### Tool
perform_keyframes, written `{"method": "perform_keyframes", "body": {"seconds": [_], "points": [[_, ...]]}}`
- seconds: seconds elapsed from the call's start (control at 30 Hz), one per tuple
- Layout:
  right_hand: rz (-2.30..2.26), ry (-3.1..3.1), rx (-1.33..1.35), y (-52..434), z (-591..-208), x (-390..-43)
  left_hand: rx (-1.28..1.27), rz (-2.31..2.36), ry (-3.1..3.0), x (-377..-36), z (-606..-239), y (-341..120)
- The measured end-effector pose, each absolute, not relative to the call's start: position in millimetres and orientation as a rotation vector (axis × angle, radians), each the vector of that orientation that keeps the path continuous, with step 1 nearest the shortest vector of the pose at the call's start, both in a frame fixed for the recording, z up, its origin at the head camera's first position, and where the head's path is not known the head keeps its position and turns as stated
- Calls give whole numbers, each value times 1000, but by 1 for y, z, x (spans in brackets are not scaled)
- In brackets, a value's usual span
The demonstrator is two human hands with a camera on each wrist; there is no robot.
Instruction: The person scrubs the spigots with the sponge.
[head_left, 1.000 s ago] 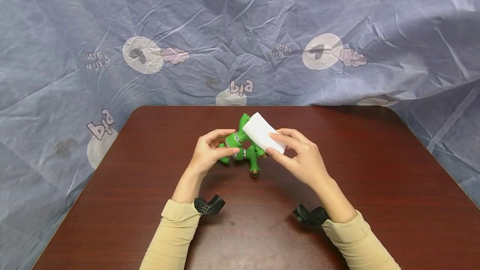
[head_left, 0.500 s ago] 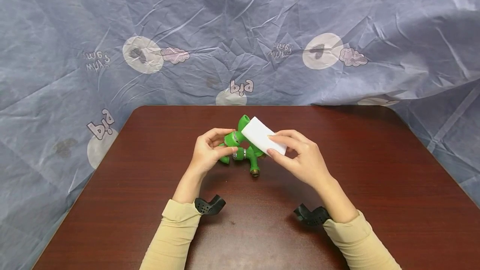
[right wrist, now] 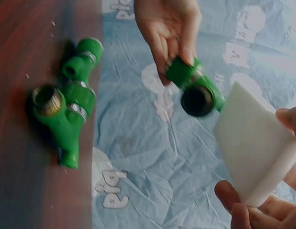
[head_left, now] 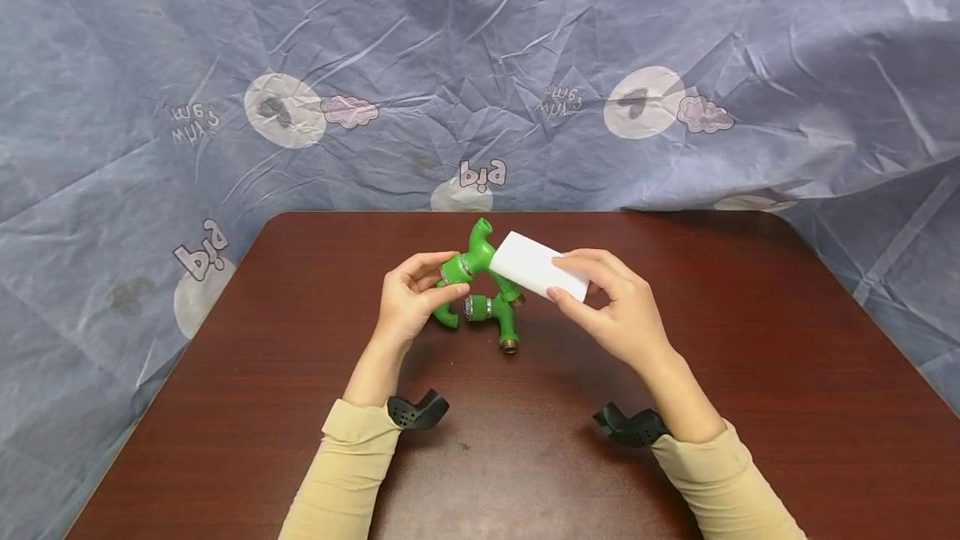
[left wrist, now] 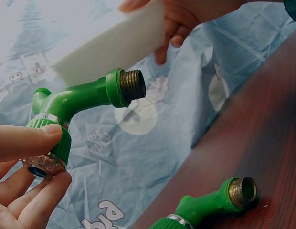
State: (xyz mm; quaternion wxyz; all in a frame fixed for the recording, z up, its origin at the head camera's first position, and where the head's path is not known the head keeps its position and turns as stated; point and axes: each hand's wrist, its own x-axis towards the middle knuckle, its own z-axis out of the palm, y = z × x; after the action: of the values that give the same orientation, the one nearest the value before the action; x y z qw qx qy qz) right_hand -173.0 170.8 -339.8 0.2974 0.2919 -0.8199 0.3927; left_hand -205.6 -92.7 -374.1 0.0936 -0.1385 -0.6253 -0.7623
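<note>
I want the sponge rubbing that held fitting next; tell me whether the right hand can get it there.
Probably yes: the right hand holds the white sponge right beside the green fitting in the left hand, nothing between.

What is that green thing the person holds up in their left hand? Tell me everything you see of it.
The green fitting looks like a plastic pipe elbow with a ribbed collar, a silvery ring and a brass-coloured threaded end. The left hand pinches its collar and holds it above the table, tilted. The white sponge block in the right hand lies against it.

dark wooden table [head_left: 750, 373] — printed blue backdrop cloth [head_left: 480, 40]
</note>
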Motion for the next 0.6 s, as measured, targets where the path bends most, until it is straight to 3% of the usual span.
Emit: {"method": "perform_keyframes", "body": {"seconds": [0.6], "points": [[998,-2188,823,170,-344,-175,-372,-2299,-1702,-206,-371,-96]]}}
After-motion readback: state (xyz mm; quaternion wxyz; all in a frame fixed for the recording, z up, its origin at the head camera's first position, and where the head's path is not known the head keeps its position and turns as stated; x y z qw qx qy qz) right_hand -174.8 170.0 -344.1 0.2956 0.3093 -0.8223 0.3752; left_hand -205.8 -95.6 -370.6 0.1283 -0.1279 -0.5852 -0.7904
